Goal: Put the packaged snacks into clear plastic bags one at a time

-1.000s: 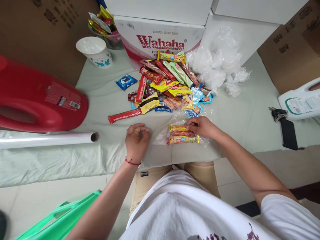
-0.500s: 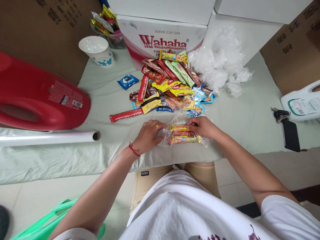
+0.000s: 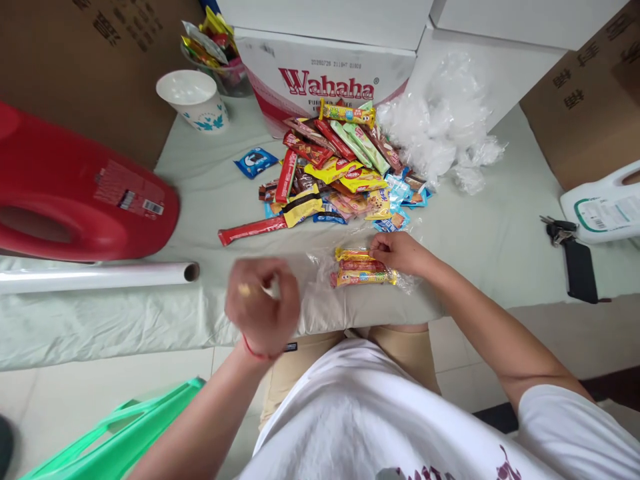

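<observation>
The left hand (image 3: 263, 300) is blurred, thumb and fingers curled round a small gap; whether it pinches anything I cannot tell. The right hand (image 3: 395, 251) pinches clear plastic film (image 3: 320, 268) over a row of snack bars (image 3: 364, 277) in front of the Wahaha carton (image 3: 327, 80), farther from it than the snack pile (image 3: 333, 170). This looks like the wrapping step; the next move seems to call for folding the film's loose left end over the bars.

The carton reads "Wahaha" with ®, above partly covered print beginning "PUR"; its digits are too soft to trust. Left of the carton, the red jug (image 3: 85, 193) bears a barcode and illegible label.
</observation>
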Available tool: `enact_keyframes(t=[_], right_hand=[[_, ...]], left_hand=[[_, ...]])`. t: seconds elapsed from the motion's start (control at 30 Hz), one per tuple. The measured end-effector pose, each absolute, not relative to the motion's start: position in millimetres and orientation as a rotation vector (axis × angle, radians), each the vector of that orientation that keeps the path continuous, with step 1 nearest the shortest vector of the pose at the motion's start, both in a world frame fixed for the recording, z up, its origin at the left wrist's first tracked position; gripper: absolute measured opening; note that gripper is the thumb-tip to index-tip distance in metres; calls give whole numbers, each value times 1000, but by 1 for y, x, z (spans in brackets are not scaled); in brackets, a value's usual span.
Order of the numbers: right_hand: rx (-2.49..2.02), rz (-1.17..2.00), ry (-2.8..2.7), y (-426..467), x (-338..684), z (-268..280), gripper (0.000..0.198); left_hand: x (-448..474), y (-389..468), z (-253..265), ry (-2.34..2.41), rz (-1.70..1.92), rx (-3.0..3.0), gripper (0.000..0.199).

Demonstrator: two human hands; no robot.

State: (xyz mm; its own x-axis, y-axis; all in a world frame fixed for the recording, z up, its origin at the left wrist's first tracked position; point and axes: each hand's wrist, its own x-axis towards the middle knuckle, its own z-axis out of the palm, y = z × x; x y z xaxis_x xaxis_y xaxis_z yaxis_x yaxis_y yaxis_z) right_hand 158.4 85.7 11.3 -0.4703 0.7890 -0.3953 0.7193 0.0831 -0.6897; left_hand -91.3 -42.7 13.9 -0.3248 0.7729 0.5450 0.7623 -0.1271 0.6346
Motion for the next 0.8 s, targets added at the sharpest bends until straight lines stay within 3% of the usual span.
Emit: enact_keyframes(t=[0.07, 0.13, 0.37, 0.5, 0.6, 0.63, 0.73, 0.8], right_hand=[[-1562, 1348, -2278, 87, 157, 12, 8], [-1550, 1348, -2302, 89, 156, 12, 8], [-1474, 1437, -2113, 102, 181, 13, 22], [-1481, 1229, -1806, 77, 208, 23, 48], [-1527, 1317, -1671, 44, 225, 20, 82], [-1560, 1357, -1647, 36, 230, 17, 85], [-1667, 1346, -1553, 29, 251, 6, 56], [-1782, 1150, -1514, 39, 265, 3, 37]], left_hand=[[-67, -65, 24, 1300, 1525, 2340, 16], [-43, -71, 23, 955, 1312, 2496, 25], [-25, -10, -24, 1649, 574, 2205, 45], [-34, -8, -34, 1628, 517, 2211, 50], [-37, -12, -35, 1612, 512, 2216, 50], [-37, -12, -34, 1607, 506, 2215, 50], [-38, -9, -35, 1597, 493, 2220, 51], [-39, -8, -35, 1596, 494, 2228, 51]])
